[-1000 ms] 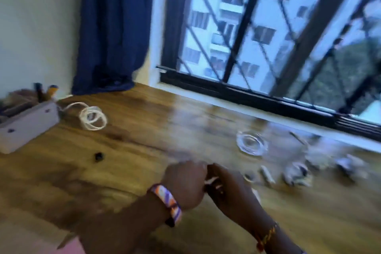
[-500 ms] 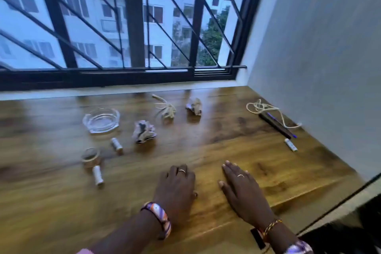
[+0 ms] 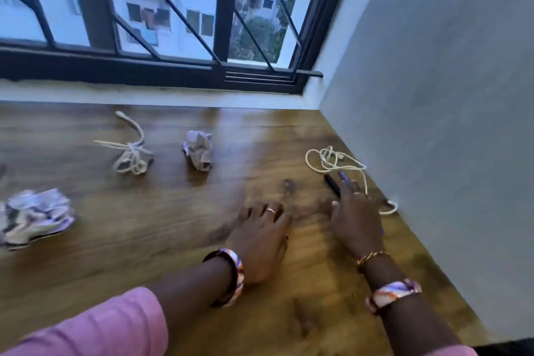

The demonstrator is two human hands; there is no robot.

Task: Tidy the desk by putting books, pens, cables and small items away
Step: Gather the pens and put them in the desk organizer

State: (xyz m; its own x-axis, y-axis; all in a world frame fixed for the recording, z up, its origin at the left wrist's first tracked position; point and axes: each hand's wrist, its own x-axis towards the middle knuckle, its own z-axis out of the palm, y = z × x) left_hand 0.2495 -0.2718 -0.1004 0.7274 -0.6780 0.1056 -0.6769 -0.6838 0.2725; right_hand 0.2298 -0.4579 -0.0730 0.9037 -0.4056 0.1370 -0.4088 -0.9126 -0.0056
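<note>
Fingers (image 3: 345, 191) of the right hand (image 3: 357, 225) stretch out straight, holding nothing, tips just short of the black pen (image 3: 332, 183) and blue pen (image 3: 345, 176). Both pens lie slim, long axes running away toward the wall, beside a loose white cable (image 3: 332, 160). The left hand (image 3: 261, 240) rests flat on the surface (image 3: 144, 240), farther away.

Brown wooden desk (image 3: 161, 240), bearing two crumpled white paper balls (image 3: 198, 150) (image 3: 34, 215). Also a knotted white cable (image 3: 131, 154), a loose cream cord (image 3: 332, 160), and seemingly a black pen (image 3: 332, 183).
</note>
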